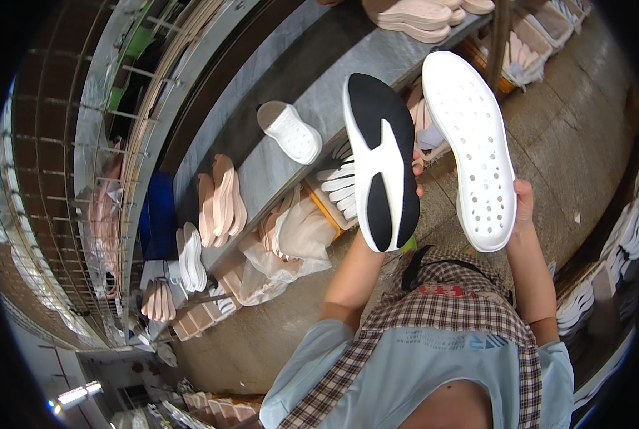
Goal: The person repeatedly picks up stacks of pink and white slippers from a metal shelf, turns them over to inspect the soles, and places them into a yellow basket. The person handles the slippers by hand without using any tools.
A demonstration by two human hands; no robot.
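Held up before me, a black-and-white shoe sole (381, 163) shows its underside, black panels with a white branching web. My left hand (418, 173) is closed on it from behind, with only fingertips showing at its right edge. Beside it, a white shoe sole (474, 154) dotted with small holes faces me. Its lower right edge is gripped by my right hand (523, 205), thumb at the rim and fingers hidden behind. The two soles are apart, both roughly upright.
Left of me runs a grey metal bench (251, 118) bearing a white sole (293, 133) and stacked pink soles (221, 201). Under it, crates hold white soles (342, 187) and a plastic bag (301, 229). A wire grid (69, 164) rises far left. More white soles (580, 311) stand at right.
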